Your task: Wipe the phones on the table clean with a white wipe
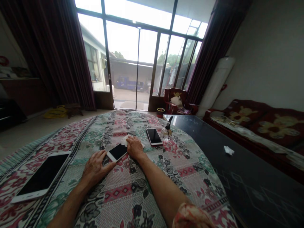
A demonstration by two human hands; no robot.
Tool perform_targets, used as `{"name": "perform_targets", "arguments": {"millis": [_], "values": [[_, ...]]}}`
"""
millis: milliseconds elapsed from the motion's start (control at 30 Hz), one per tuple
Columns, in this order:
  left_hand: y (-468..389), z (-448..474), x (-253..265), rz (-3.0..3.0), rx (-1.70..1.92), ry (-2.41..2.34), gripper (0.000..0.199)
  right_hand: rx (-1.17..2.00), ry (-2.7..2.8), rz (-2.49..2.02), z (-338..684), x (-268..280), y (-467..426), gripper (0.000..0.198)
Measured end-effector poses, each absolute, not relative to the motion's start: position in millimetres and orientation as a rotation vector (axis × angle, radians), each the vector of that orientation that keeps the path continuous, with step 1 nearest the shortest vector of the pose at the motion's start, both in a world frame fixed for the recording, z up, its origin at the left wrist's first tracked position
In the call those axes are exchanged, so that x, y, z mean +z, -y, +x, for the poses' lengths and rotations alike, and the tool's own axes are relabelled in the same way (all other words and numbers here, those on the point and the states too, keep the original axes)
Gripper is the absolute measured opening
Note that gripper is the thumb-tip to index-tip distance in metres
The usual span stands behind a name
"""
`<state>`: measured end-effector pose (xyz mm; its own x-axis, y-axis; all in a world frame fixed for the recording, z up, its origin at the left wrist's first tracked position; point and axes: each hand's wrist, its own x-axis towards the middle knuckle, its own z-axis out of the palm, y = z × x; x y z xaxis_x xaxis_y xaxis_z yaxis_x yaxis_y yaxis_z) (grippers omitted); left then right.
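Observation:
A white-framed smartphone [117,152] with a dark screen lies on the patterned tablecloth [133,190], between both hands. My left hand [96,166] grips its near left end, with the thumb along the lower edge and the fingers at the upper corner. At the far right end of that phone, my right hand [134,147] is closed on a white tissue [125,139], which pokes out past the fingers. A second phone [154,136] lies face up just right of my right hand. Next to it stands a clear spray bottle [167,133] with a black pump top.
A large white tablet [44,177] lies on the cloth at left. The black table [237,183] on the right bears a crumpled tissue [229,150]. Beyond are a wooden sofa [254,118], an armchair [175,99] and glass doors [128,63] between dark curtains.

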<state>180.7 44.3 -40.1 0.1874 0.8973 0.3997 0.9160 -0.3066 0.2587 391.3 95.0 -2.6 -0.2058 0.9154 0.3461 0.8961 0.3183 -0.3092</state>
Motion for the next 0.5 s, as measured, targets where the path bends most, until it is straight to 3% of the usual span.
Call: {"name": "perform_targets", "arguments": {"millis": [500], "values": [[-46, 180, -43, -2.358, -0.795, 1.822, 0.060, 0.041, 2.387, -1.199, 354, 0, -54, 0.020]]}}
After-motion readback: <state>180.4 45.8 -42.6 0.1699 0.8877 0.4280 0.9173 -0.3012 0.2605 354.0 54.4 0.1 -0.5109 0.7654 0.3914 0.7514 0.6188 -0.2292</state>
